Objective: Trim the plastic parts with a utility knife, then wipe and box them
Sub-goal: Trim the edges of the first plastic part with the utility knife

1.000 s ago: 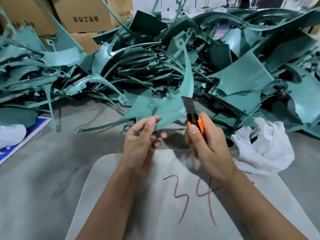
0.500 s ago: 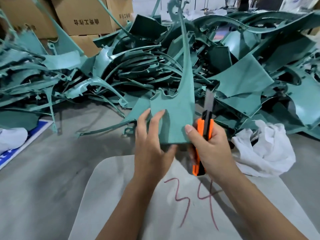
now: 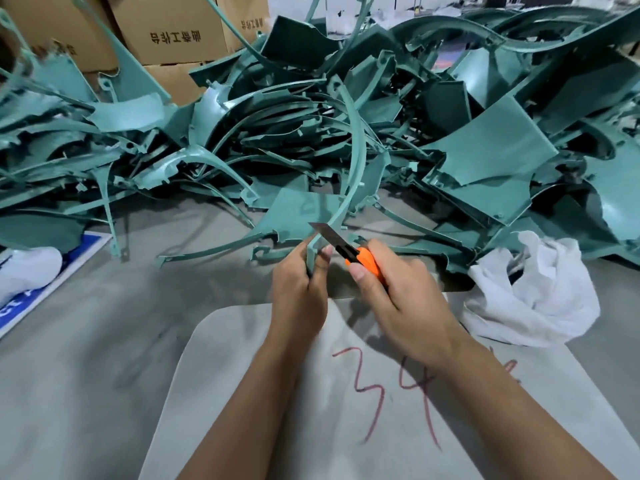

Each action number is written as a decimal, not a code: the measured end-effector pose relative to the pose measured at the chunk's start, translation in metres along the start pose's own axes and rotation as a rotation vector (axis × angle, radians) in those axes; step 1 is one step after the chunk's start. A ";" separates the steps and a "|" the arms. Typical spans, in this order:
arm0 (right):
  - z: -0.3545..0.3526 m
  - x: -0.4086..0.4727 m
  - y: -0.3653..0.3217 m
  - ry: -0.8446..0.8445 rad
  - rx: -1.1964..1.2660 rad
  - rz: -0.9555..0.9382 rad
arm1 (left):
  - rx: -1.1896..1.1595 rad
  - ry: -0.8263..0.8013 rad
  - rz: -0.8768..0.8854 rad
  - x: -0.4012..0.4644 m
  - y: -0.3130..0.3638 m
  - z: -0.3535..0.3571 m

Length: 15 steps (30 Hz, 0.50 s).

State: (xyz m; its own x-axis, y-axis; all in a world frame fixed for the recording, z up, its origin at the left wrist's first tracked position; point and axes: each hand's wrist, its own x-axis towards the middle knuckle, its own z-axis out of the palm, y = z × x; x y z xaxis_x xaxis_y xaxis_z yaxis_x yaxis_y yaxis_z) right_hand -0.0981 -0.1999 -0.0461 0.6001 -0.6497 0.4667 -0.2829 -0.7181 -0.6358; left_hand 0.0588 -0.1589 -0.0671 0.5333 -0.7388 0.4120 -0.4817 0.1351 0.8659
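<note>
My left hand (image 3: 302, 289) grips the lower end of a long curved teal plastic part (image 3: 356, 157), which stands edge-on and arcs up and away over the pile. My right hand (image 3: 394, 299) holds an orange utility knife (image 3: 360, 256). Its extended blade (image 3: 327, 233) lies against the part's edge just above my left fingers. Both hands hover over a grey board (image 3: 242, 393) with "34" written on it in red.
A big heap of teal plastic parts (image 3: 485, 150) fills the floor ahead. A crumpled white cloth (image 3: 533, 299) lies to the right of my hands. Cardboard boxes (image 3: 180, 32) stand at the back left. Another white cloth (image 3: 27, 271) and a blue sign sit at far left.
My left hand has turned the part from broad face to edge-on and now grips it in a fist. The knife has swung from upright to pointing left, blade on the part's edge.
</note>
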 end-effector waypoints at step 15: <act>-0.011 0.007 0.013 0.145 0.023 0.041 | -0.104 -0.086 0.124 -0.001 0.006 -0.011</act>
State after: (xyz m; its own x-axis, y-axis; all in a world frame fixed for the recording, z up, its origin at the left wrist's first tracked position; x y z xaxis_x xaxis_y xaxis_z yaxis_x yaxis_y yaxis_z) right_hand -0.1057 -0.2165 -0.0450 0.4731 -0.7090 0.5229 -0.2873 -0.6852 -0.6693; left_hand 0.0631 -0.1495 -0.0592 0.4110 -0.7654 0.4952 -0.4628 0.2928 0.8367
